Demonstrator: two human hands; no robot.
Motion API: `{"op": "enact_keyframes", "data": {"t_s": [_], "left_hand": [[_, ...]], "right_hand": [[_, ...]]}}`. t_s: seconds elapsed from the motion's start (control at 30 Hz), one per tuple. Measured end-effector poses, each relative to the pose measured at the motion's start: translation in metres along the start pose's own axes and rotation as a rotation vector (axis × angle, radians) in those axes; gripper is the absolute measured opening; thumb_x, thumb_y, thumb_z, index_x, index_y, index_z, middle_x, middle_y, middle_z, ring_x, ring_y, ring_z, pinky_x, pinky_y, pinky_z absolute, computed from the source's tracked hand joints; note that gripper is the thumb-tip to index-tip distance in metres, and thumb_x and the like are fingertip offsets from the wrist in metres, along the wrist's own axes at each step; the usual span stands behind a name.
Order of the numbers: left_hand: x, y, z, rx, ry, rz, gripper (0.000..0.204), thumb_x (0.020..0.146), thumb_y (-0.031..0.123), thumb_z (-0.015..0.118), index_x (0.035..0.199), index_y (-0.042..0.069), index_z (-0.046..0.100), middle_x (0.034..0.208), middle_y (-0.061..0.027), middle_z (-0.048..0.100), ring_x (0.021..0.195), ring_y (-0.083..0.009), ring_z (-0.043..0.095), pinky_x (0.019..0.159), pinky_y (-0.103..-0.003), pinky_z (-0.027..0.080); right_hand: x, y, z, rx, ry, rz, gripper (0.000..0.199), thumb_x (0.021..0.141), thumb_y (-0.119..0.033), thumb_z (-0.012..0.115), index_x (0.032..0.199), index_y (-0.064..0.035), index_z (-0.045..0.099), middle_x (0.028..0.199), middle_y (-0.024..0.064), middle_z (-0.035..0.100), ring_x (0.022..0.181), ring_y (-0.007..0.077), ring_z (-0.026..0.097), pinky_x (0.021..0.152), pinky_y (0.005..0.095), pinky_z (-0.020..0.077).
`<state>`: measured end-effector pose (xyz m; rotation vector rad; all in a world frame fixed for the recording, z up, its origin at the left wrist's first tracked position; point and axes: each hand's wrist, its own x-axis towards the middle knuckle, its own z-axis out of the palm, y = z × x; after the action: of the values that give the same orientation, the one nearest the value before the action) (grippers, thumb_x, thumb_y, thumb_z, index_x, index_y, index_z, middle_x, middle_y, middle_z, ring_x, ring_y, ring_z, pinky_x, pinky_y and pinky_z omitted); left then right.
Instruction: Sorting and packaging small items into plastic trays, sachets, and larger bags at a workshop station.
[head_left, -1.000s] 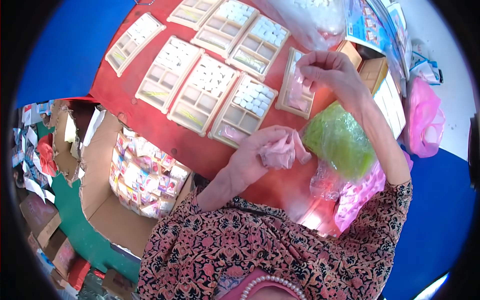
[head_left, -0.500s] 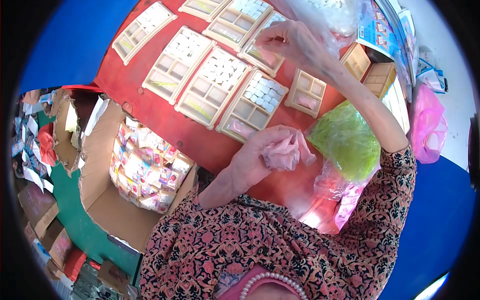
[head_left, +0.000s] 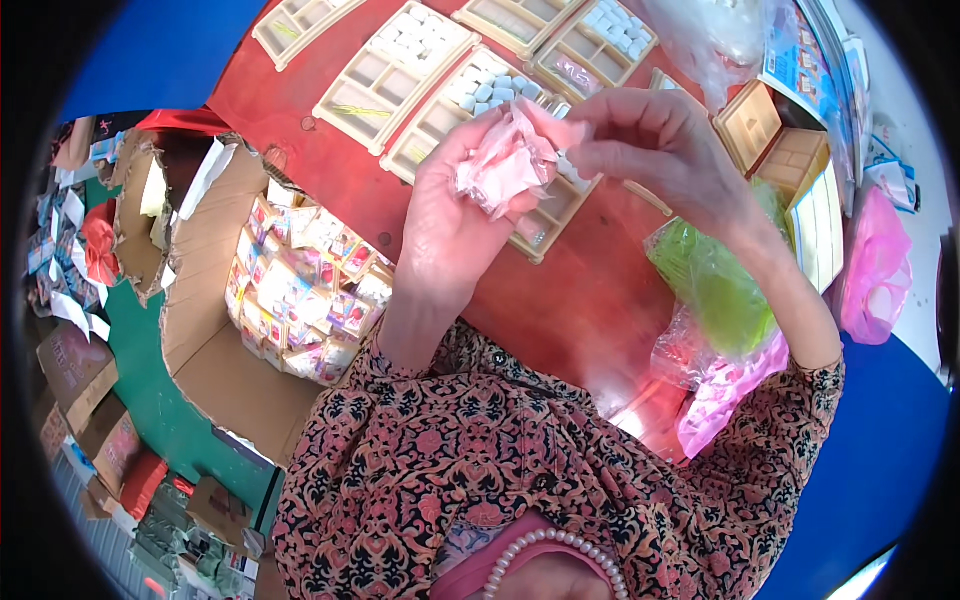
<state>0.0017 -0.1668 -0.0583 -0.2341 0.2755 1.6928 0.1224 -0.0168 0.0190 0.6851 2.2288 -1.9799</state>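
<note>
My left hand (head_left: pixel 437 225) is closed around a bunch of small pink packets (head_left: pixel 503 170) in clear wrap, raised above the trays. The right hand (head_left: pixel 665 150) is beside it, thumb and forefinger pinching the edge of a pink packet (head_left: pixel 546 122) at the top of the bunch. Below and beyond my hands lie beige compartment trays (head_left: pixel 378 75) with white pieces in one section. Some hold thin yellow-green strips (head_left: pixel 358 111); another has a pink packet (head_left: pixel 577 74) in a compartment. My hands partly cover the nearest trays.
A clear bag of green pieces (head_left: pixel 725 290) lies at the right of the red table (head_left: pixel 590 290), beside a pink bag (head_left: pixel 730 390). Open beige cases (head_left: pixel 750 125) stand at the far right. A cardboard box (head_left: pixel 205 300) of small packages is at the left.
My right hand has come back from a far tray to the bunch. My left hand has risen and moved forward with the packets. The view has shifted over the trays.
</note>
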Motion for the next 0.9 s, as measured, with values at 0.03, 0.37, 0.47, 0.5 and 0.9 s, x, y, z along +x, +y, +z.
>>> {"op": "enact_keyframes", "data": {"t_s": [0.03, 0.37, 0.47, 0.5, 0.9], "left_hand": [[-0.003, 0.001, 0.004, 0.001, 0.042, -0.002, 0.028, 0.095, 0.025, 0.044, 0.105, 0.002, 0.056, 0.09, -0.0088, 0.064, 0.075, -0.0155, 0.061, 0.049, -0.023, 0.042], [-0.014, 0.013, -0.01, -0.089, -0.035, 0.025, 0.026, 0.093, 0.023, 0.047, 0.107, 0.003, 0.056, 0.093, -0.0143, 0.063, 0.075, -0.0199, 0.06, 0.046, -0.023, 0.042], [-0.012, 0.013, -0.001, -0.084, 0.019, 0.029, 0.025, 0.092, 0.022, 0.048, 0.106, 0.004, 0.057, 0.093, -0.0144, 0.062, 0.074, -0.0204, 0.06, 0.047, -0.023, 0.043], [-0.014, 0.014, 0.0, -0.118, -0.014, 0.017, 0.025, 0.092, 0.022, 0.048, 0.106, 0.003, 0.057, 0.094, -0.0145, 0.061, 0.074, -0.0206, 0.059, 0.047, -0.023, 0.044], [-0.015, 0.021, 0.0, -0.169, -0.017, 0.027, 0.027, 0.093, 0.022, 0.046, 0.106, 0.0, 0.056, 0.094, -0.0152, 0.06, 0.075, -0.0208, 0.059, 0.049, -0.025, 0.046]], "right_hand": [[0.002, -0.002, 0.001, -0.086, 0.028, -0.051, 0.014, 0.085, -0.009, 0.063, 0.096, -0.0013, 0.065, 0.078, -0.0044, 0.061, 0.071, 0.0013, 0.055, 0.063, 0.0173, 0.0445], [0.038, -0.017, -0.01, -0.569, 0.377, -0.316, 0.009, 0.085, -0.007, 0.062, 0.091, -0.0009, 0.065, 0.078, 0.0005, 0.064, 0.069, 0.0081, 0.057, 0.06, 0.0231, 0.0444], [0.066, -0.007, -0.031, -0.927, 0.402, -0.677, 0.008, 0.084, -0.006, 0.061, 0.089, -0.0002, 0.064, 0.08, 0.0063, 0.064, 0.069, 0.0178, 0.06, 0.061, 0.0287, 0.0457], [0.074, -0.001, -0.035, -1.111, 0.362, -0.74, 0.012, 0.079, -0.002, 0.06, 0.091, 0.0002, 0.062, 0.084, 0.009, 0.06, 0.075, 0.0249, 0.059, 0.066, 0.0317, 0.0476], [0.075, 0.003, -0.02, -1.301, 0.278, -0.706, 0.027, 0.071, 0.004, 0.056, 0.097, 0.0002, 0.058, 0.093, 0.0099, 0.056, 0.089, 0.027, 0.057, 0.072, 0.0354, 0.0483]]}}
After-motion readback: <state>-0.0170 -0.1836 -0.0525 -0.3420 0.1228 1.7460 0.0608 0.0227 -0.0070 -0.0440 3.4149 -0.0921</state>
